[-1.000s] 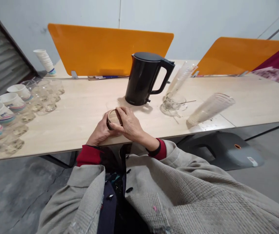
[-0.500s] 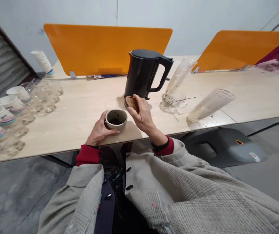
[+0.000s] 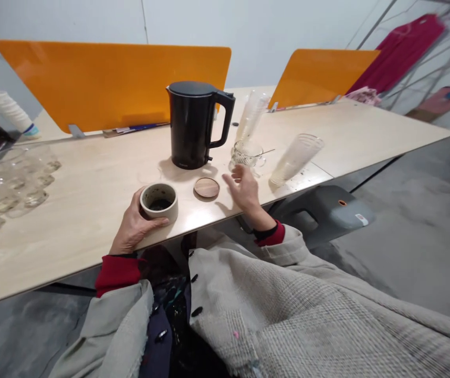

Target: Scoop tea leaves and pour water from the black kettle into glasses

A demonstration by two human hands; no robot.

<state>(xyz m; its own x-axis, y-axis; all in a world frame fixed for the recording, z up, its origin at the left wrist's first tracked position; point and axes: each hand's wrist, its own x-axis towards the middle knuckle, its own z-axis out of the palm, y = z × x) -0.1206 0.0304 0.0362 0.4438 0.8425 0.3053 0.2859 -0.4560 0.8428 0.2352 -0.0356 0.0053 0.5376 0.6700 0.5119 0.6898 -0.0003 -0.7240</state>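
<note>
My left hand [image 3: 135, 227] wraps the side of a small stoneware cup [image 3: 159, 202] standing on the table, with dark liquid inside. A round wooden lid [image 3: 206, 187] lies flat on the tabletop [image 3: 91, 178] to the right of the cup, touching neither hand. My right hand [image 3: 244, 191] hovers open, fingers spread, holding nothing. Nearest to it are a ribbed glass mug [image 3: 247, 153] with a spoon and a tilted stack of clear plastic cups [image 3: 296, 159]. Behind the lid stands a black electric kettle [image 3: 189, 126].
A second clear cup stack [image 3: 251, 115] leans behind the glass mug. Glassware [image 3: 16, 184] crowds the table's left end, and a paper cup stack [image 3: 6, 110] lies tilted beyond it. Orange desk dividers [image 3: 110, 84] line the far edge. A grey stool [image 3: 327, 210] stands below the right edge.
The wooden lid went from the cup's top to the table beside the kettle. My right hand let it go and moved right. The whole view swung, shifting the scene left.
</note>
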